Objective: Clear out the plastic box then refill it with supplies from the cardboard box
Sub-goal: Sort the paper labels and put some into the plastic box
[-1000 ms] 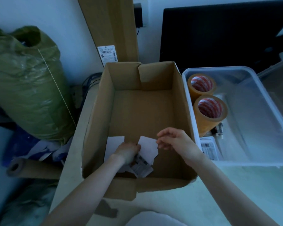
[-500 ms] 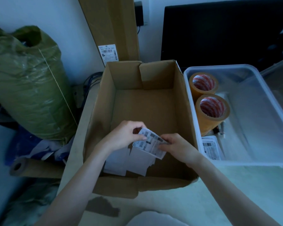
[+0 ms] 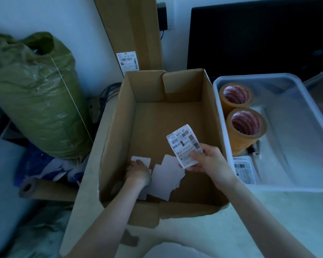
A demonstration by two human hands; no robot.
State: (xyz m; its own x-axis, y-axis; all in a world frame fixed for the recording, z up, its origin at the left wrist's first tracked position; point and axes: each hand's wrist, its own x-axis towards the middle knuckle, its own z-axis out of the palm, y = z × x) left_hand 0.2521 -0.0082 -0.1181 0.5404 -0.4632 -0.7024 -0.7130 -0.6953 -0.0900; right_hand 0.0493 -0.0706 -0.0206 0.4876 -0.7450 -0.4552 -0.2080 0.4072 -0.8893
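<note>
Printed label (image 3: 185, 146) pinched upright in right hand (image 3: 211, 161), plastic box (image 3: 306, 185) close by at frame right; left hand (image 3: 138, 170) curled among loose labels (image 3: 166, 179), lower centre.

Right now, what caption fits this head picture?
Right hand lifts printed barcode label from brown cardboard box; left hand touches white slips.

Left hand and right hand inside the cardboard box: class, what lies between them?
In the head view, loose white paper slips lie on the box floor between the left hand and the right hand.
</note>
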